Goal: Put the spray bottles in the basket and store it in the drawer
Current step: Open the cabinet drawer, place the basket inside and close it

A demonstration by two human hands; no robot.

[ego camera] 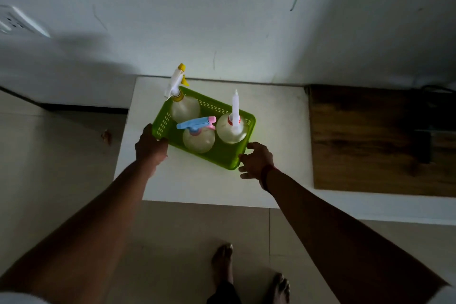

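So all three bottles look loaded already, which I'd guess leaves just the carry to the drawer, and no drawer shows from here. Going left to right: the left hand (151,147) is curled around the near-left corner of the green basket (223,153), fingers hidden over the rim, so it seems to be gripping but I can't see how firmly. The basket sits on the white table (278,131), turned at an angle so its long axis runs from far-left to near-right. Inside, the yellow-trigger bottle (183,106) stands at the far-left end, the blue-and-pink bottle (198,137) is near the middle by the near wall, and the white-nozzle bottle (232,128) stands toward the right end. The right hand (256,160) is at the near-right corner with fingers loosely spread, touching or just beside the wall; I can't tell if it has hold yet. The basket lies ahead of and between both hands, so each hand has one end of that long axis. The left looks more settled. Tall bottles might wobble if it's lifted unevenly.
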